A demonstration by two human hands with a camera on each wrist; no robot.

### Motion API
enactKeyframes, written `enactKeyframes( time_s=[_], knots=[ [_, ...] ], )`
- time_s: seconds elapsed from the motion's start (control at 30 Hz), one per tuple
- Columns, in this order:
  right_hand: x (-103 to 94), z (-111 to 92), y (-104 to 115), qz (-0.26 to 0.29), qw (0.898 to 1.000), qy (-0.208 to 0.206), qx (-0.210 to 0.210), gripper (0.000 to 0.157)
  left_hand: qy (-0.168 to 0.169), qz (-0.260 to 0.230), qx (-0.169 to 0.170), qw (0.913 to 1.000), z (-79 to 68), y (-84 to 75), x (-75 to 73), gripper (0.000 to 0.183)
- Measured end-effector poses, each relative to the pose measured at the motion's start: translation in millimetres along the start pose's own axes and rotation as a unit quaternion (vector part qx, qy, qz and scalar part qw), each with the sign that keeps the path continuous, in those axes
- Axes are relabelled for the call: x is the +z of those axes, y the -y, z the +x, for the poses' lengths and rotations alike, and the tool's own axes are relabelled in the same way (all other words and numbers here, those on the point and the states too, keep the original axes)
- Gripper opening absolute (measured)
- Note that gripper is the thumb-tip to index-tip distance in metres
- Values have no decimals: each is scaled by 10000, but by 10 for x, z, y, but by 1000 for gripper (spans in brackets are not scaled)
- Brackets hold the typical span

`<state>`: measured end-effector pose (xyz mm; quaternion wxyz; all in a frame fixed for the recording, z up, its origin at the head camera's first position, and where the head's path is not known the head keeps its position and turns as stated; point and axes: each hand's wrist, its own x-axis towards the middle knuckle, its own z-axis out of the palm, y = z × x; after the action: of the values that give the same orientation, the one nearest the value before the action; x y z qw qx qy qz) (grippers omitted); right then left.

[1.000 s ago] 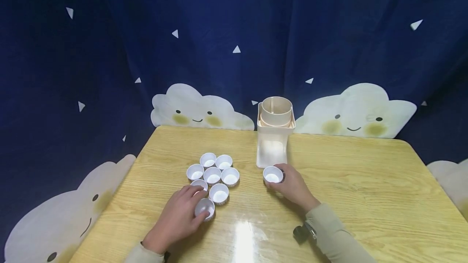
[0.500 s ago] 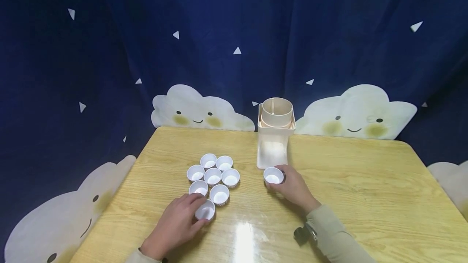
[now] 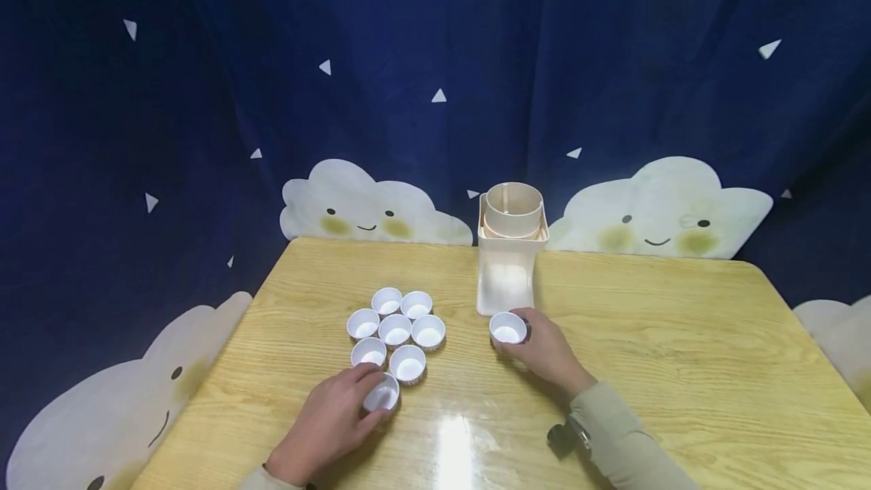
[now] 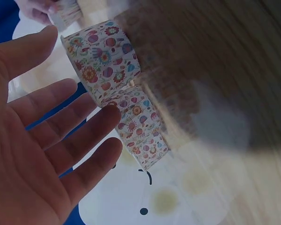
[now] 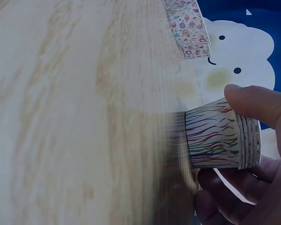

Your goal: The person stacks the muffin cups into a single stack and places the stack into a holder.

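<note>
My left hand (image 3: pixel 330 418) is around the nearest white paper baking cup (image 3: pixel 384 395), fingers loosely spread. In the left wrist view this flower-patterned cup (image 4: pixel 105 61) stands beside the fingers, with the thumb close to its rim. Several more baking cups (image 3: pixel 395 330) stand upright in a cluster beyond it, their white insides showing. My right hand (image 3: pixel 547 350) grips a small stack of nested baking cups (image 3: pixel 507 330) between thumb and fingers. Coloured wavy stripes and several stacked rims show on that stack (image 5: pixel 213 136) in the right wrist view.
A cream plastic stand with a round open cylinder (image 3: pixel 514 218) on top is at the table's back, just beyond the right hand. The wooden table (image 3: pixel 667 354) ends at a dark blue curtain (image 3: pixel 381 36) with white cloud shapes (image 3: pixel 653 210).
My left hand has drawn back slightly toward me, uncovering the cup behind the nearest one. My right hand stays in place with its stack.
</note>
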<state>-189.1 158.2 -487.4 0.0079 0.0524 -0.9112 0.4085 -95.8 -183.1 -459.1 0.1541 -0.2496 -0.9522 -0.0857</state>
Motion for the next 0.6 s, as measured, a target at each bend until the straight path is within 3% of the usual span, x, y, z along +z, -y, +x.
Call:
enactKeyframes(
  time_s=[0.33,0.6],
  knots=[
    [2,5,1,-13,10000,13,3,59,-201,-22,112,9997,-5,-4,29,43],
    [-3,8,-23,-9,10000,-4,-83,58,-26,-251,-48,9997,-6,4,17,47]
  ],
)
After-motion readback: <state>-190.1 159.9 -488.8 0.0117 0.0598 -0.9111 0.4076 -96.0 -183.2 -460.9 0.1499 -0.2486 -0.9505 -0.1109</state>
